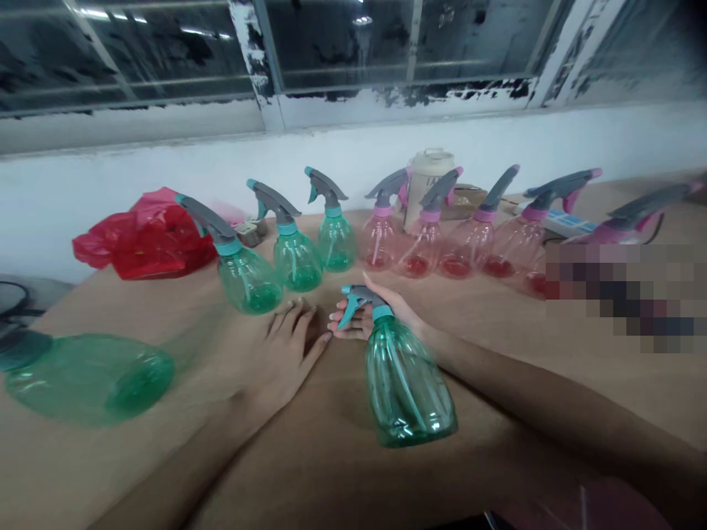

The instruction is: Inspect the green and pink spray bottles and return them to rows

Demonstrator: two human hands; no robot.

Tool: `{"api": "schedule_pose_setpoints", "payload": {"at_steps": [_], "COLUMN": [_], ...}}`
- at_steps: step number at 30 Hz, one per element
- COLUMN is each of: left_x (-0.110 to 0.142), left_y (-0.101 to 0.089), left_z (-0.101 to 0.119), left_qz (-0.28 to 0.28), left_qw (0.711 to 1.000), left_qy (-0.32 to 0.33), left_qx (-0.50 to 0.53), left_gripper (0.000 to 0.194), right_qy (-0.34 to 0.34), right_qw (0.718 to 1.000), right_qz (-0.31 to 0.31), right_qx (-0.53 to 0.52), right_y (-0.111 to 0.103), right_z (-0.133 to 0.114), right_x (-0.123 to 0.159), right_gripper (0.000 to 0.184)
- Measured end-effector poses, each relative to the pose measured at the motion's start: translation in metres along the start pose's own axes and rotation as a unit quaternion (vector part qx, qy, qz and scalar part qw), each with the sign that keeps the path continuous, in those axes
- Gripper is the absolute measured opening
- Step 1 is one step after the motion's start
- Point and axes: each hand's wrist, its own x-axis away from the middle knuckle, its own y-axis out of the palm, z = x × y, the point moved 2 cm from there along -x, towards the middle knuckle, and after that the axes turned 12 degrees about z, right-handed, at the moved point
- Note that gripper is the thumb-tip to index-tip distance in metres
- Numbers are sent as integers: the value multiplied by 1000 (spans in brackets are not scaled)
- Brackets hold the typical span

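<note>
Pretty much just bare forearms [524,386], left hand [287,342] around 7 o'clock, right hand [406,308] around 4, slim fingers [305,327], longish nails [299,301].

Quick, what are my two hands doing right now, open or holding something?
Left hand: open, palm down, holding nothing.
Right hand: holding a green spray bottle near its neck.

R hand [407,314] holds green spray btl [406,383] near neck (L hand [281,353] palm-down on tbl [309,464]), pink btls [381,239] behind.
</note>
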Motion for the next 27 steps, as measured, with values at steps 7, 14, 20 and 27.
{"api": "schedule_pose_setpoints", "payload": {"at_steps": [7, 14, 20, 27], "left_x": [0, 1, 1, 1], "left_y": [-1, 0, 1, 0], "left_z": [1, -1, 0, 1], "left_qz": [-16, -3, -15, -17], "left_qw": [1000, 1000, 1000, 1000], "left_qy": [4, 12, 7, 7], "left_qx": [-12, -9, -13, -16], "left_gripper": [50, 50, 53, 53], "right_qy": [13, 9, -65, -37], "right_qw": [1000, 1000, 994, 999], "right_qz": [6, 8, 47, 10], "right_qx": [-8, 5, 69, 37], "right_y": [0, -1, -5, -5], "right_z": [0, 0, 2, 4], "right_x": [1, 0, 1, 1], "right_gripper": [52, 50, 30, 35]}}
